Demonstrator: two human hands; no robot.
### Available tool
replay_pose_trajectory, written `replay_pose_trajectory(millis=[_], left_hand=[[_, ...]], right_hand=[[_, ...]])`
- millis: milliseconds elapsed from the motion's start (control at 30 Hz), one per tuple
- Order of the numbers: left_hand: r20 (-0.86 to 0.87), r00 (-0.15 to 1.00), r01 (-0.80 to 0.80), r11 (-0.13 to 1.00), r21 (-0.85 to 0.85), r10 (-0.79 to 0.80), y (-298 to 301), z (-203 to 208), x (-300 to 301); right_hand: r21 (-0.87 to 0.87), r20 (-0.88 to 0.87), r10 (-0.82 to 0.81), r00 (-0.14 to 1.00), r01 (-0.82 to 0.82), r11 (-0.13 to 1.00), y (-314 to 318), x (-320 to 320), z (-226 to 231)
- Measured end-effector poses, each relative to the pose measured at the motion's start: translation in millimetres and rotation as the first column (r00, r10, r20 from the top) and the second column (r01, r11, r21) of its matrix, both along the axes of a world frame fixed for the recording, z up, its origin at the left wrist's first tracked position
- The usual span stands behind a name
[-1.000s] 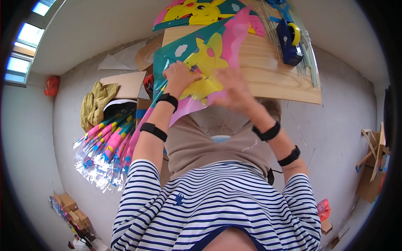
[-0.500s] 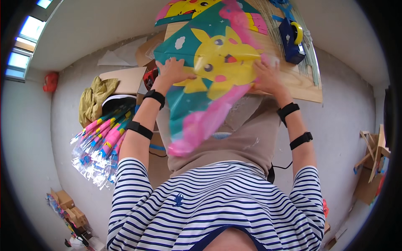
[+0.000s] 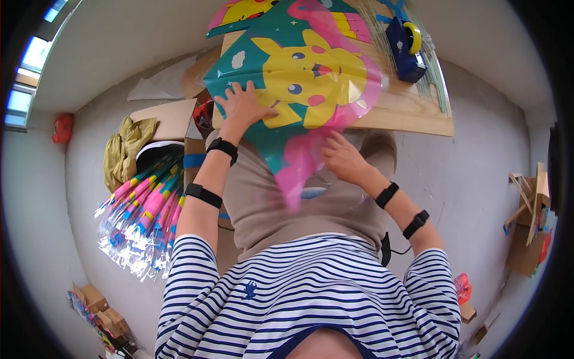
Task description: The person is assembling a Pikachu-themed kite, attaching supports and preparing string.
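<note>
A thin plastic kite sheet (image 3: 311, 84), green and pink with a yellow cartoon character, lies over the wooden table's front edge. Its pink lower tip hangs toward my lap. My left hand (image 3: 242, 107) rests with spread fingers on the sheet's green left side, pressing it to the table. At the sheet's pink lower right edge is my right hand (image 3: 345, 157), fingers reaching toward the plastic. Whether those fingertips pinch the edge I cannot make out. Another printed sheet (image 3: 239, 13) lies partly beneath at the far left.
On the wooden table (image 3: 412, 113), a blue tape dispenser (image 3: 403, 54) with yellow tape stands at the right, beside several thin sticks (image 3: 433, 75). To my left, a cardboard box (image 3: 164, 116) has an olive cloth (image 3: 125, 149) and a bundle of folded printed plastic (image 3: 143, 209) by it.
My right hand has moved down and left from the sheet's right side to its lower edge. The sheet now lies flatter on the table; my left hand stays on it.
</note>
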State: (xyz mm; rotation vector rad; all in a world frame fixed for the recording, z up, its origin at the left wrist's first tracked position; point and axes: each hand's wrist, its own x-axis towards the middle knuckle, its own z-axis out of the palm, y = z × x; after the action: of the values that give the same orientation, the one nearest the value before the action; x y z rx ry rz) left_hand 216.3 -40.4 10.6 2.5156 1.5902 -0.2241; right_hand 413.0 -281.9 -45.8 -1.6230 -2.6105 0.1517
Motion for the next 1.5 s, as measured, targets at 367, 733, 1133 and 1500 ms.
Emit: replay_pose_trajectory(millis=[367, 733, 1133, 1500], left_hand=[[0.142, 0.988, 0.059, 0.996, 0.059, -0.067, -11.1, -15.6, -16.9], [0.132, 0.989, 0.054, 0.997, 0.060, -0.062, -11.8, -18.9, -17.5], [0.159, 0.978, 0.121, 0.989, 0.089, -0.134, -67.8, -10.6, -37.8], [0.342, 0.775, 0.515, 0.845, 0.147, -0.532, -94.3, -28.8, 3.0]], right_hand=[[-0.492, -0.551, -0.833, 0.049, 0.787, 0.372, -1.4, 66.2, 36.2], [-0.925, -0.363, -0.551, -0.752, 0.219, 0.310, 20.4, 29.2, 20.6], [-0.829, -0.470, -0.706, -0.530, 0.541, 0.146, -49.3, 48.2, 7.1], [0.161, -0.265, -0.612, 0.745, 0.660, 0.734, 82.6, 26.2, 34.1]])
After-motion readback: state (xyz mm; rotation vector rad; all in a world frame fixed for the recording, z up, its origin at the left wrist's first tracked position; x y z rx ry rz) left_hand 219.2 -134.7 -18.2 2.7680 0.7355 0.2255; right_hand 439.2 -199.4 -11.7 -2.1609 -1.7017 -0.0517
